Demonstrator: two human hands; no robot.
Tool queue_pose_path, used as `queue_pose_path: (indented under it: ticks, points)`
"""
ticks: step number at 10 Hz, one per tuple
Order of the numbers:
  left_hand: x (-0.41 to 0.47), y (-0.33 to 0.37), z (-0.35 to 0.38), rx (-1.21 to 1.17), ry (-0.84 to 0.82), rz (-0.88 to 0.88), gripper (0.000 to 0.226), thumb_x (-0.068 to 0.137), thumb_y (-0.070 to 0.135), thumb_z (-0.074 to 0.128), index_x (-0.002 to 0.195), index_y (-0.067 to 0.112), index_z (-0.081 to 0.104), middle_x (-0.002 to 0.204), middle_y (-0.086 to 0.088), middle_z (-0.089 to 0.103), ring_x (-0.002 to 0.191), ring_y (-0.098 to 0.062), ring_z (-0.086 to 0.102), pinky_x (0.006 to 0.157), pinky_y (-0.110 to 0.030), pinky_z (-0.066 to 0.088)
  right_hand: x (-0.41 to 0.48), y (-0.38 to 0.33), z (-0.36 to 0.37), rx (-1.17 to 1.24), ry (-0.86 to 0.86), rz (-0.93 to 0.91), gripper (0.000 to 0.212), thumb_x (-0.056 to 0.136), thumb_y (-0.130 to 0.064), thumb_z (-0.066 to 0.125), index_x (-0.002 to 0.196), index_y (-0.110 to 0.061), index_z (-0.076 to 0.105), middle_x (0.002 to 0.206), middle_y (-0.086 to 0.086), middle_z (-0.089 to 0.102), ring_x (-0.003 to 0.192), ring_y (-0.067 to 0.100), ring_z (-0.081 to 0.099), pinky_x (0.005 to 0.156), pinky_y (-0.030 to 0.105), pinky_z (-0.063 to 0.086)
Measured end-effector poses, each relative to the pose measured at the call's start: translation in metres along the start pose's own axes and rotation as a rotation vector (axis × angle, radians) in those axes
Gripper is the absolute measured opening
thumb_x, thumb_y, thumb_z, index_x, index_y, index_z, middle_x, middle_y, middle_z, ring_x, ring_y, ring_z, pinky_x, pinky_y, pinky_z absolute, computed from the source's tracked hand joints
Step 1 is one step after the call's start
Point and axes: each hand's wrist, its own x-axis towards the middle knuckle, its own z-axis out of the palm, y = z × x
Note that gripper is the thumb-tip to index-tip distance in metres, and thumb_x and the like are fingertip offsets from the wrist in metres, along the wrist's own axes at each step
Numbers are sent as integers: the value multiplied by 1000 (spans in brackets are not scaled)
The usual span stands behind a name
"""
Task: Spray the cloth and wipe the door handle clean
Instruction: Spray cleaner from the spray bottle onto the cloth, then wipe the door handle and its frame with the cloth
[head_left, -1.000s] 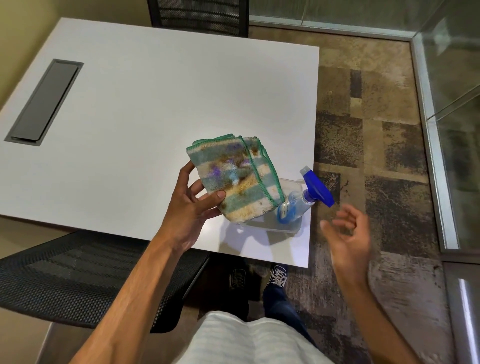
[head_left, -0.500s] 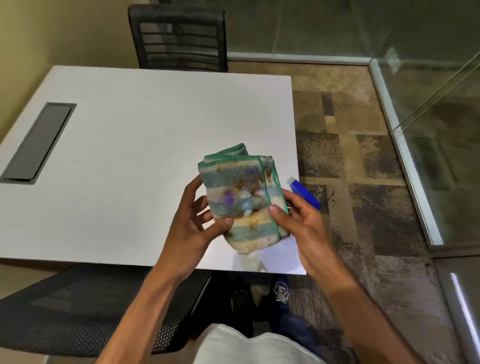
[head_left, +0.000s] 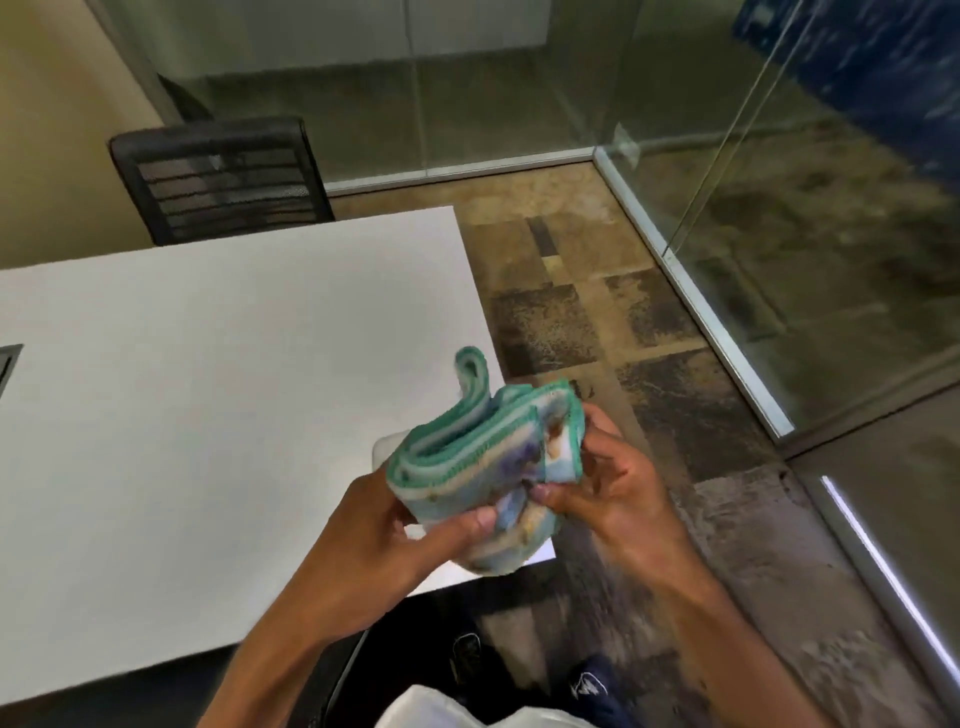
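Observation:
A folded cloth (head_left: 478, 457) with green edging, pale stripes and brown and purple stains is held in front of me over the near right corner of the white table (head_left: 208, 395). My left hand (head_left: 379, 540) grips its lower left side with the thumb on top. My right hand (head_left: 608, 483) pinches its right edge. The spray bottle is hidden behind the cloth and hands; only a bit of a clear container (head_left: 384, 447) shows under the cloth. No door handle is in view.
A black mesh chair (head_left: 218, 176) stands at the table's far side. Glass walls with metal floor rails (head_left: 696, 306) run along the right and back. Patterned brown carpet (head_left: 566, 322) covers the floor on the right. My shoes show below the table edge.
My right hand has come in from the side and taken hold of the cloth's right edge. The view has swung up and right, and the blue spray bottle has dropped out of sight.

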Motion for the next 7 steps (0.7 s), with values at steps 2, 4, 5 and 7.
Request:
queue_pose_path:
  ticks: [2,4,5,7]
  points:
    - [31,20,66,349,-154,275,28,106,39,60,127,57,67,128,28,70,127,-6,66,111,-34,51,-39,-34,-70,-218,91,-66,66,89,-6,76,142,-39,54,139,-18,65,125,1,64,104,29,56]
    - [51,17,144,810,-354,718,52,101,49,69,143,67,45,154,47,35,146,19,29,128,-51,30,-88,-54,-164,-1041,32,-583,70,92,-21,79,155,-18,48,166,8,40,153,31,40,119,61,37]
    - [62,33,184,888,-374,1039,52,104,22,61,154,30,46,158,1,54,149,-16,44,122,-52,39,-124,-60,-195,-1172,97,-685,38,107,-31,57,137,-9,68,144,12,65,141,26,56,115,62,41]
    - [65,35,264,890,-406,1055,47,102,17,49,149,13,54,152,-13,57,141,-24,51,113,-38,43,-199,-61,-253,-1372,257,-717,27,109,-14,56,125,-3,75,132,16,71,129,30,66,106,51,54]
